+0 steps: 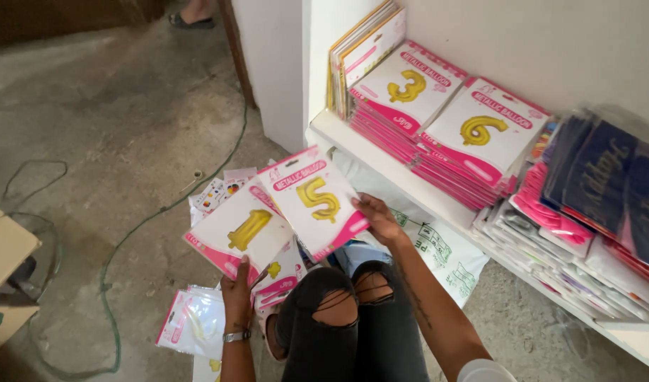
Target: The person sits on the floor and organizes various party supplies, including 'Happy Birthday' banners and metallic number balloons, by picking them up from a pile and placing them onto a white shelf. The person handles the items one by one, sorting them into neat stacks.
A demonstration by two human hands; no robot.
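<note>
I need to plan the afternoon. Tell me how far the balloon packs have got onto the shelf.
Done: two stacks of balloon packs stand on the shelf, beside other goods. In hand: the right hand grips one pack; the left hand holds a fan of packs. Left: those packs, plus more lying on the floor by the knees.

Held packet (pixel 316 200): flat, white with pink borders, gold figure-shaped balloon inside, raised above a second similar packet (pixel 241 233). More such packets (pixel 197 322) lie on the floor. On the white shelf (pixel 381 159), two stacks of matching packets (pixel 409 88) (pixel 483 131) stand side by side. Right of them: dark blue flat packs (pixel 600 177) over pink-and-white packs (pixel 551 216).
</note>
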